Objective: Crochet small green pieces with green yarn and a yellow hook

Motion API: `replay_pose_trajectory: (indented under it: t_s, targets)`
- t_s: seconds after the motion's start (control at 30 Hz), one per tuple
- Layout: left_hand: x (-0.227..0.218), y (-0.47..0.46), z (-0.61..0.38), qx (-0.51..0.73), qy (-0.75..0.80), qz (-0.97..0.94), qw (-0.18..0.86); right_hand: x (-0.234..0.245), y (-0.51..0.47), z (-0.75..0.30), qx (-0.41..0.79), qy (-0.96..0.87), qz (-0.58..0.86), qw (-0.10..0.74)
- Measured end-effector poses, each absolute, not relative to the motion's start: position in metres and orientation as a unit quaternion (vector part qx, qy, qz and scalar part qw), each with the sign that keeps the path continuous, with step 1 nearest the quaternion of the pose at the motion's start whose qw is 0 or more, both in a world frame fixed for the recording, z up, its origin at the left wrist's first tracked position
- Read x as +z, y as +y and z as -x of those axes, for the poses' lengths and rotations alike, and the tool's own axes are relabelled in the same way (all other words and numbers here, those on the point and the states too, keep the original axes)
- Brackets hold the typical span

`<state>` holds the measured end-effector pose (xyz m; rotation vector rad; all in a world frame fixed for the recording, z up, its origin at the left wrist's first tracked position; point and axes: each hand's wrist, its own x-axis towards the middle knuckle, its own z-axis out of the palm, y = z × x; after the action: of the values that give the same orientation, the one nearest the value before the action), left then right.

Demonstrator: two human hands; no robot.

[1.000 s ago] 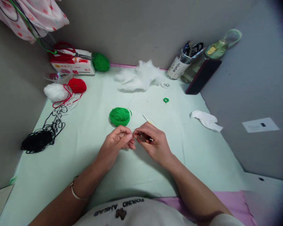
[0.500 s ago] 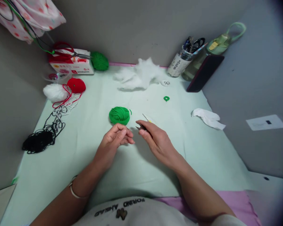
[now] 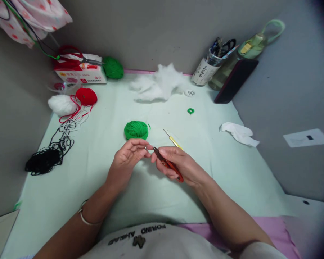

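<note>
My right hand (image 3: 178,163) is closed round small red-handled thread snips (image 3: 167,164), whose blades point left at my left fingertips. My left hand (image 3: 129,154) pinches something tiny at its fingertips that I cannot make out. Both hands hover over the pale green cloth (image 3: 140,194), just in front of a ball of green yarn (image 3: 136,130). A crochet hook with a yellow handle (image 3: 172,139) lies on the cloth beside my right hand.
At the left lie black yarn (image 3: 43,160), white yarn (image 3: 61,104), red yarn (image 3: 85,96) and a box with scissors (image 3: 81,70). White stuffing (image 3: 159,82), a jar of pens (image 3: 209,68), a bottle (image 3: 248,50), a phone (image 3: 236,85) and a tissue (image 3: 239,133) sit behind and right.
My right hand turned so the red snips now show, their tips brought to my left fingertips. Half a second ago the hands were slightly apart.
</note>
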<state>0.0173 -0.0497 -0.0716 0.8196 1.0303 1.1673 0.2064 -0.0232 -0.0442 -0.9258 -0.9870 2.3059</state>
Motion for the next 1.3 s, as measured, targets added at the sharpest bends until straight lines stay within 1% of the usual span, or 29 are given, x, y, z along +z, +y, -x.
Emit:
replay_pose_trajectory:
  t_s: [0.43,0.7,0.93,1.13,1.3]
  targets:
    - [-0.0721,-0.0528,-0.0174,0.485,0.485,-0.403,0.606,-0.0474,-0.0252,-0.2028,0.855,-0.341,0.331,0.206]
    - [-0.0695,-0.055,-0.0172,0.462,0.525,-0.472,0.537,-0.0503,-0.0257,-0.2031,0.86,-0.343,0.321,0.197]
    - [-0.0665,-0.0531,-0.0195,0.518,0.494,-0.427,0.553,-0.0523,-0.024,-0.2042,0.879,-0.317,0.306,0.183]
    - [-0.0642,-0.0533,-0.0203,0.513,0.488,-0.437,0.554,-0.0529,-0.0233,-0.2046,0.881,-0.317,0.303,0.179]
    - [-0.068,-0.0536,-0.0201,0.522,0.488,-0.403,0.572,-0.0513,-0.0242,-0.2029,0.865,-0.343,0.312,0.193]
